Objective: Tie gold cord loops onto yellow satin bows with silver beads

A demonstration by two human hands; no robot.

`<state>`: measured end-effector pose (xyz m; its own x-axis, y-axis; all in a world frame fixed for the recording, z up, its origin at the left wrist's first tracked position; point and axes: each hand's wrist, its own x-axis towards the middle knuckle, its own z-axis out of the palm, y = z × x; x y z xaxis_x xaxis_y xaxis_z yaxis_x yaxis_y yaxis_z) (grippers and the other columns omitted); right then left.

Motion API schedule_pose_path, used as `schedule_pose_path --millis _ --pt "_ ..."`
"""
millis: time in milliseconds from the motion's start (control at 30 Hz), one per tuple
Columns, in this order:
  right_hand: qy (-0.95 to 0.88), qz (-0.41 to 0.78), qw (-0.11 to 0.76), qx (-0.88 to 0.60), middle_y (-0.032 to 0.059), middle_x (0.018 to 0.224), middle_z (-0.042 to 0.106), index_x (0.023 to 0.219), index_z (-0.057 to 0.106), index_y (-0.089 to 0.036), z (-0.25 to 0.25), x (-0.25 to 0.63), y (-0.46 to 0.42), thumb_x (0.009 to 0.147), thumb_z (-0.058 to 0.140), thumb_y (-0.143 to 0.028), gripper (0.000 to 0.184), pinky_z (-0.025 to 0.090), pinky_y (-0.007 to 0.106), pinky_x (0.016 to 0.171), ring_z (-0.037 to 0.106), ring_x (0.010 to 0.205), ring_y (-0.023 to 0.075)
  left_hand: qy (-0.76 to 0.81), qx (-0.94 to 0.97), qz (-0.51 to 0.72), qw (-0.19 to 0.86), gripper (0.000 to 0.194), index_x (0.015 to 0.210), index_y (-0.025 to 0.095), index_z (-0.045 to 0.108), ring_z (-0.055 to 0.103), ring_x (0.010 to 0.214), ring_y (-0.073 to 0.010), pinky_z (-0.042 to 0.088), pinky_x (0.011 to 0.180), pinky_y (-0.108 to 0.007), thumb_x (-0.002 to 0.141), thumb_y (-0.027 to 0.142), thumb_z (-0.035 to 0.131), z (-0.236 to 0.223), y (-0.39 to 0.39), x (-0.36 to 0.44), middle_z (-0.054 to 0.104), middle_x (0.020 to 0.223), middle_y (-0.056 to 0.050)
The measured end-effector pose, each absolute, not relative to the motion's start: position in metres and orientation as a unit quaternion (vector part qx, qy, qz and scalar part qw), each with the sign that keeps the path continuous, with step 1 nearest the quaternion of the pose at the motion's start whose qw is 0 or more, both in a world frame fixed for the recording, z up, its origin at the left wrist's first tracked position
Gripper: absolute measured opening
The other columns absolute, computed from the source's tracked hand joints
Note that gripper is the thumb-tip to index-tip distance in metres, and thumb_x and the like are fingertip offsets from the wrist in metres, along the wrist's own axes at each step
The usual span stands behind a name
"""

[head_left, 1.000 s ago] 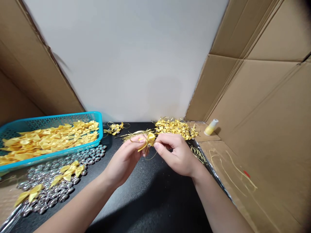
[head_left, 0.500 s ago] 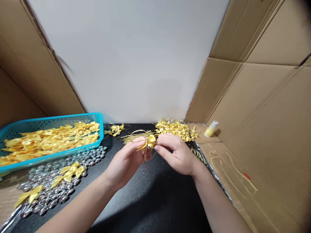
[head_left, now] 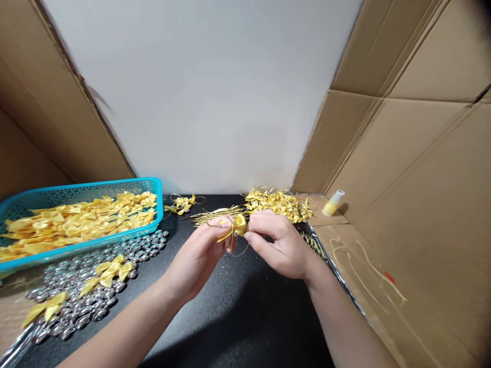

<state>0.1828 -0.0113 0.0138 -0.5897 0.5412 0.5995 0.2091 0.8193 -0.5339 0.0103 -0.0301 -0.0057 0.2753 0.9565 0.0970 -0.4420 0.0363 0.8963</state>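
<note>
Over the middle of the black table, my left hand point(head_left: 203, 250) pinches a yellow ribbon bow point(head_left: 240, 224) between thumb and fingers. A small silvery bell or bead point(head_left: 237, 233) shows at the bow's lower edge. From the bow a thin gold cord point(head_left: 241, 253) hangs in a loop between my hands. My right hand point(head_left: 278, 243) is closed in a pinch at the bow's right side; the cord end seems to be between its thumb and forefinger, though the fingertips largely hide it. Behind the hands lie cut gold cords point(head_left: 215, 214).
At left stands a blue basket point(head_left: 159, 204) of yellow bows, with many silver beads point(head_left: 84, 306) before it and several bows on them. A pile of tied bows point(head_left: 276, 202) lies at the back, a few more point(head_left: 182, 203) left of it. A thread spool point(head_left: 333, 203) stands right, by the cardboard point(head_left: 422, 204).
Both hands stay in nearly the same place. The bow has tilted slightly between them, and the cord's loop has swung and now hangs below it.
</note>
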Motion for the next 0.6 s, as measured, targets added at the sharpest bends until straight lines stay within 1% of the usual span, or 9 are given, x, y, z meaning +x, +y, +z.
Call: schedule_pose_path --millis 233,400,600 --pt "-0.860 0.223 0.410 -0.208 -0.0020 0.068 0.056 0.069 0.054 -0.019 0.0141 0.1806 -0.0129 0.090 0.047 -0.013 0.023 0.036 0.027 0.066 0.045 0.062 0.0112 0.323 0.464 0.536 0.627 0.021 0.063 0.018 0.055 0.039 0.064 -0.0136 0.040 0.060 -0.024 0.078 0.031 0.062 -0.0023 -0.0338 0.0118 0.045 0.066 0.002" --pt "-0.863 0.218 0.404 -0.212 -0.0025 0.066 0.055 0.067 0.053 -0.019 0.0161 0.1796 -0.0147 0.087 0.047 -0.010 0.023 0.036 0.026 0.065 0.044 0.060 0.0107 0.335 0.494 0.539 0.594 0.027 0.058 0.019 0.051 0.037 0.065 -0.0136 0.038 0.062 -0.024 0.081 0.029 0.059 -0.0043 -0.0355 0.0109 0.043 0.065 0.002" --pt "-0.862 0.213 0.404 -0.222 -0.0033 0.064 0.051 0.066 0.051 -0.019 0.0170 0.1807 -0.0158 0.088 0.047 -0.011 0.024 0.036 0.025 0.064 0.042 0.060 0.0103 0.344 0.488 0.549 0.585 0.026 0.060 0.019 0.051 0.036 0.066 -0.0143 0.036 0.062 -0.025 0.082 0.031 0.058 -0.0042 -0.0351 0.0123 0.044 0.067 0.002"
